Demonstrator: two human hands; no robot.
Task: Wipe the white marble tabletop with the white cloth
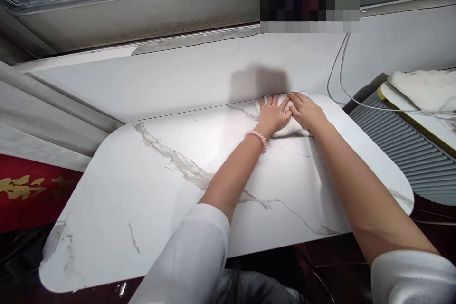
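Note:
A white folded cloth [290,128] lies on the white marble-patterned table [107,190], by the far edge against the wall. My left hand [273,115] is flat on the left part of the cloth, fingers spread and open. A pink coiled band [261,140] circles my left wrist. Lying over the cloth's right part is my right hand [307,111], its fingers stretched out and close together. The two hands nearly meet at the thumbs, and they cover much of the cloth.
Beyond the table stands a white wall [171,78] below a window frame [149,9]. At the right is a ribbed grey cabinet [402,128] with a fluffy white cloth [423,88] on top. White cables [340,64] hang nearby. A red cloth [32,194] shows at left.

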